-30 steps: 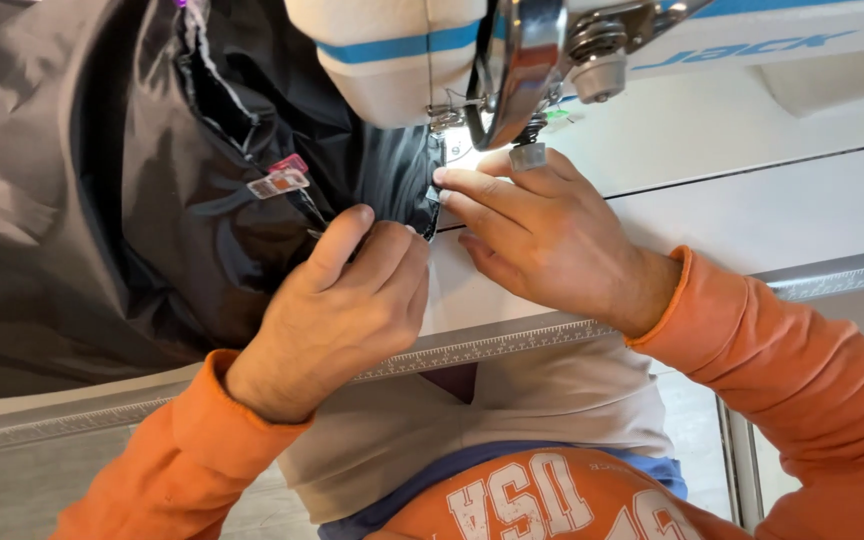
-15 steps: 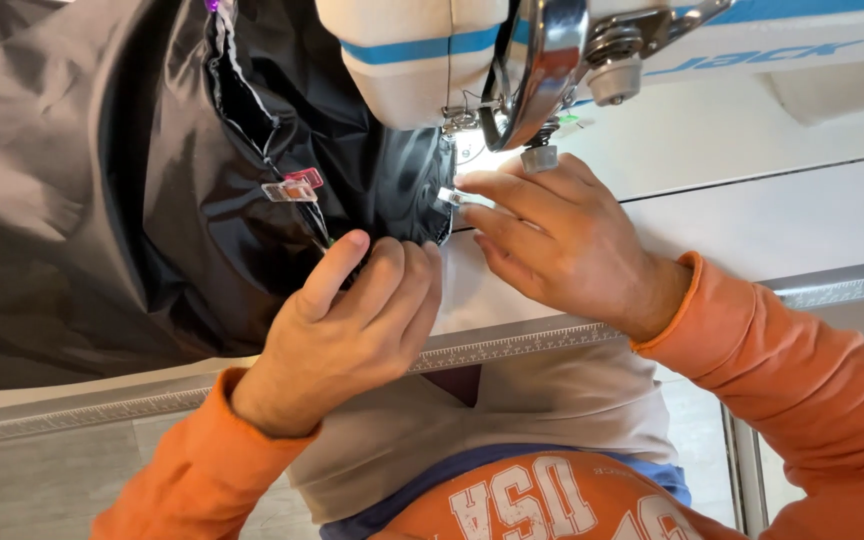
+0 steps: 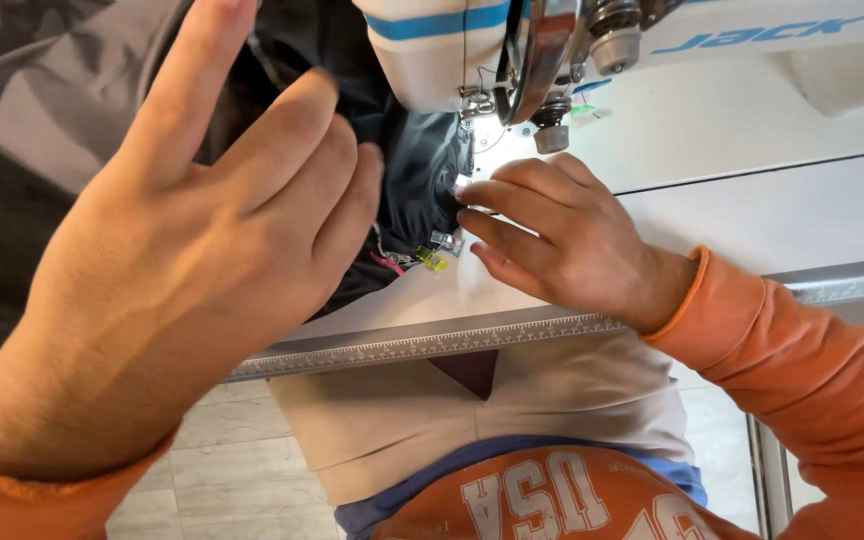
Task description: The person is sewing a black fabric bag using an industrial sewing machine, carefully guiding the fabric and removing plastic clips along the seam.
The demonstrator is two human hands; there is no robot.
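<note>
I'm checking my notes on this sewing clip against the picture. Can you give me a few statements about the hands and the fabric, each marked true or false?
1. The right hand has its fingertips on the dark fabric beside the sewing machine. True.
2. The left hand lies flat on the table edge. False: it is raised close to the camera, fingers spread.
3. Small coloured clips sit at the fabric's edge. True.
4. Both sleeves are blue. False: the right sleeve and the left cuff are orange.
5. The left hand grips scissors. False: it holds nothing visible.

Dark, glossy fabric (image 3: 422,175) lies bunched on the table beneath the sewing machine's needle
</note>
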